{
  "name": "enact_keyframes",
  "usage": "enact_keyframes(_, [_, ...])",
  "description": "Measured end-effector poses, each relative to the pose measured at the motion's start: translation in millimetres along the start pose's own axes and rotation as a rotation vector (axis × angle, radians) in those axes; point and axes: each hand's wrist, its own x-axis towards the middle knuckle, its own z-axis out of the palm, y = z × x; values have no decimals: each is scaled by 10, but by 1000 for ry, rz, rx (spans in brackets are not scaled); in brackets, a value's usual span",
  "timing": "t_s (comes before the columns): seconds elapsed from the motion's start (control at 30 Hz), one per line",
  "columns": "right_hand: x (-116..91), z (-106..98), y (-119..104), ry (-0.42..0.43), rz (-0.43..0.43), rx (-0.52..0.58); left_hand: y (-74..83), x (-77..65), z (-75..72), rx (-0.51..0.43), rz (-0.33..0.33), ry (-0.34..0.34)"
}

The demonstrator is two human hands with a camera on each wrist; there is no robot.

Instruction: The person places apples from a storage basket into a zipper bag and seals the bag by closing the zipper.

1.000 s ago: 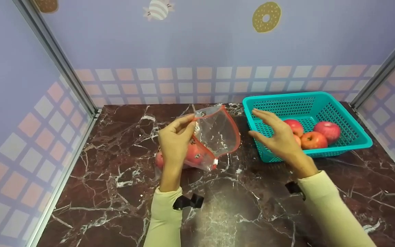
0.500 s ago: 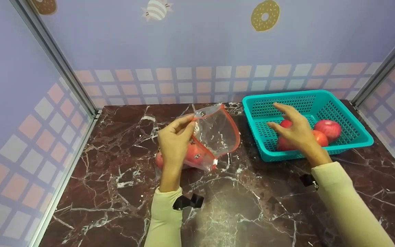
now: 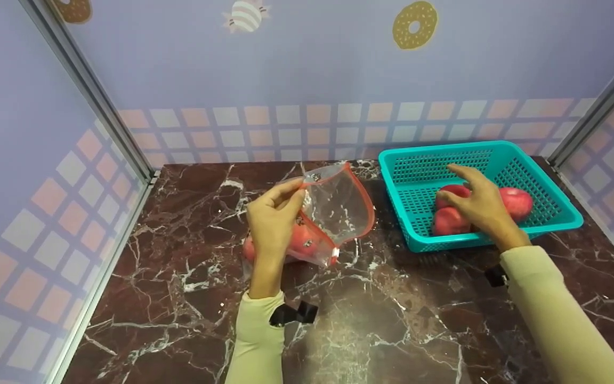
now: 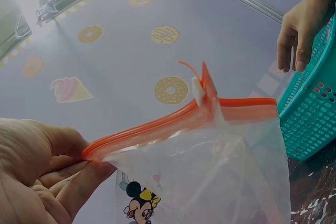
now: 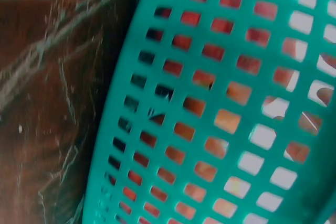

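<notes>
My left hand (image 3: pixel 272 218) pinches the orange zip edge of a clear zip bag (image 3: pixel 341 208) between thumb and fingers, and the bag's mouth gapes toward the right. Red apples (image 3: pixel 303 240) lie in the bag, partly behind the hand. A cartoon mouse print and the zip slider (image 4: pixel 197 92) show in the left wrist view. Over the teal basket (image 3: pixel 445 149) my right hand (image 3: pixel 480 205) hovers with thumb and fingers spread, holding nothing. Under and around it lie several apples, one at the front (image 3: pixel 451 221) and another on the right (image 3: pixel 517 204). The hand covers part of them.
Dark marbled tabletop (image 3: pixel 365 330) stretches in front of bag and basket. A lilac patterned wall (image 3: pixel 307 64) stands close behind the basket. In the right wrist view, the basket's perforated side (image 5: pixel 205 93) fills most of the picture, with apples behind the holes.
My right hand has moved right, from the basket's left rim to above the apples inside. The left hand and the bag stay where they were.
</notes>
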Motion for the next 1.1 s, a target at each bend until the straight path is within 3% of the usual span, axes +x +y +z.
enact_keyframes(0.3, [44, -116, 109, -69, 76, -6, -19, -6, -12, 3, 23, -12])
enact_keyframes(0.67, [110, -76, 236, -163, 119, -95, -10, 0, -19, -4, 19, -8])
enact_keyframes(1.1, [134, -68, 250, -247, 237, -132, -6, 6, -31, -4, 7, -1])
